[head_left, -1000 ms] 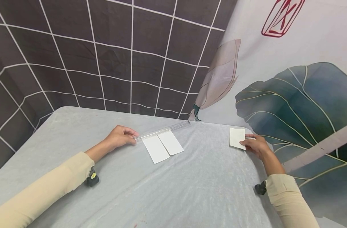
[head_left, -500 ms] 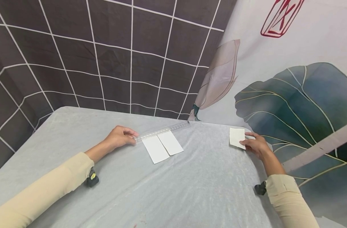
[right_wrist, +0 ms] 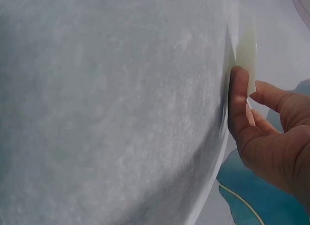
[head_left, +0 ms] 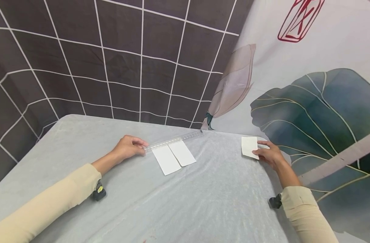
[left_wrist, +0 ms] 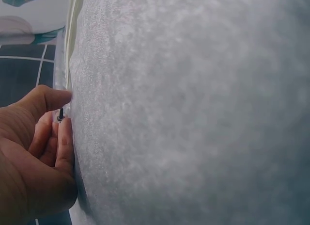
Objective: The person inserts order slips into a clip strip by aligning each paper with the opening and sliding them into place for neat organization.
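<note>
In the head view, my left hand (head_left: 129, 147) holds one end of a clear plastic ruler (head_left: 173, 139) between thumb and fingers. The ruler slants up to the right, along the top edges of two white paper cards, a left card (head_left: 166, 160) and a right card (head_left: 182, 152), lying side by side. Over at the right of the table, my right hand (head_left: 269, 154) pinches a small off-white piece of paper (head_left: 248, 146) by its lower right corner. The right wrist view shows this paper (right_wrist: 248, 57) tilted up between thumb and fingers.
A grey cloth covers the table (head_left: 185, 202). Behind it hangs a dark curtain with a white grid (head_left: 121, 67). A leaf-printed cloth (head_left: 312, 101) hangs at the right, close behind my right hand. Black wrist cameras sit under both cuffs.
My right hand has shifted slightly left with the small paper. The left hand, the ruler and the two cards stay in place.
</note>
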A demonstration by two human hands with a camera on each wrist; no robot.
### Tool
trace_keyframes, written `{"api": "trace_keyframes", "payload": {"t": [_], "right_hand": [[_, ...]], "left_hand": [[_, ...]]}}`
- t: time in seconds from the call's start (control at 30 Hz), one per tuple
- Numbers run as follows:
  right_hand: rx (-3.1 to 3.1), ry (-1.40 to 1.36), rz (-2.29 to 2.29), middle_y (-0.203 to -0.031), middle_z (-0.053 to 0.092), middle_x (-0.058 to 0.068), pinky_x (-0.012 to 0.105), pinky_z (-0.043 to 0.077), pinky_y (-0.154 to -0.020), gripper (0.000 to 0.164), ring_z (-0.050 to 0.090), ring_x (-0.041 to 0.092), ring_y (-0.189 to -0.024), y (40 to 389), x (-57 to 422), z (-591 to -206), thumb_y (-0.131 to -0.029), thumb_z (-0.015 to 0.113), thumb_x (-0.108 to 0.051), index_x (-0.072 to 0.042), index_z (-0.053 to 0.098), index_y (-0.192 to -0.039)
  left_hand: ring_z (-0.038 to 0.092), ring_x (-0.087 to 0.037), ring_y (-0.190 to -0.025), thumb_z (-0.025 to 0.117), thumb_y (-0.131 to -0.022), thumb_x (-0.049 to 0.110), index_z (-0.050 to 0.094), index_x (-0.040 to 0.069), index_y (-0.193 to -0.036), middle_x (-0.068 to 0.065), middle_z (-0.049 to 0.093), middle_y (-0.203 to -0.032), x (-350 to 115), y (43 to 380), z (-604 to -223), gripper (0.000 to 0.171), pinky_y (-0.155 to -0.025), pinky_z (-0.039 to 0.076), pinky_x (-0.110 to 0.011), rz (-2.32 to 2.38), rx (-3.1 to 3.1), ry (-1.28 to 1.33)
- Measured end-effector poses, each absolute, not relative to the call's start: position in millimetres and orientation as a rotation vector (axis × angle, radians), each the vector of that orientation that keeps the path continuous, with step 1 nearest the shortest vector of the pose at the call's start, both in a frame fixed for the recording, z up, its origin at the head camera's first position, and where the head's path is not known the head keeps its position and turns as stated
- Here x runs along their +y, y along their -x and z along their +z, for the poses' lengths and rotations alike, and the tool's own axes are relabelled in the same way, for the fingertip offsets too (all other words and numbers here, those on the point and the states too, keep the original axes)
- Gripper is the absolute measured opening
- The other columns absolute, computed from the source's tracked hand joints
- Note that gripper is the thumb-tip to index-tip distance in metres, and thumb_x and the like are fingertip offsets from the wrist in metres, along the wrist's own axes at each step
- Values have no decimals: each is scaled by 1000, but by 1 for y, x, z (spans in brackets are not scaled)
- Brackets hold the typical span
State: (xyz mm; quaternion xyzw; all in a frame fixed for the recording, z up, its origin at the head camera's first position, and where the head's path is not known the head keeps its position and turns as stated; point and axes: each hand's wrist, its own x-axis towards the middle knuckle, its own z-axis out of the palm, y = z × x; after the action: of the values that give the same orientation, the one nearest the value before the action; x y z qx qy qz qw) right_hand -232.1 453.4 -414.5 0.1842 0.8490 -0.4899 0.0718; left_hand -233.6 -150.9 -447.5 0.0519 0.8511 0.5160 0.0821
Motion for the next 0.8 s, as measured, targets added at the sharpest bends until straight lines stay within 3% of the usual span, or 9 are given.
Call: {"api": "trace_keyframes", "payload": {"t": [0.17,0.4,0.63,0.8], "right_hand": [[2562,-545,-1458,-105,72,-5,20,60,-75,91,68,0,-85,233,450,-415,-103,80,-10,1,28,-176],[2585,-551,-1432,-134,69,14,19,61,-77,87,69,0,-87,236,443,-414,-103,80,-10,0,33,-175],[2573,-515,-1437,-120,72,4,20,62,-77,86,70,0,-87,236,438,-412,-102,81,-10,1,34,-174],[2568,-509,-1443,-120,71,2,19,62,-77,86,70,0,-86,237,434,-410,-102,81,-11,-1,35,-174]], "left_hand": [[69,-3,-86,88,-77,1,85,-3,-120,-16,87,-111,-152,232,-448,43,-80,54,-18,1542,2557,-166],[68,-2,-85,90,-77,1,86,-1,-119,-16,88,-108,-152,233,-447,42,-80,54,-17,1528,2586,-165],[68,-2,-85,90,-76,2,87,1,-118,-15,88,-107,-150,233,-446,42,-80,54,-20,1501,2606,-168],[69,-2,-86,90,-76,2,87,1,-118,-15,88,-110,-150,232,-445,42,-81,54,-19,1493,2609,-162]]}}
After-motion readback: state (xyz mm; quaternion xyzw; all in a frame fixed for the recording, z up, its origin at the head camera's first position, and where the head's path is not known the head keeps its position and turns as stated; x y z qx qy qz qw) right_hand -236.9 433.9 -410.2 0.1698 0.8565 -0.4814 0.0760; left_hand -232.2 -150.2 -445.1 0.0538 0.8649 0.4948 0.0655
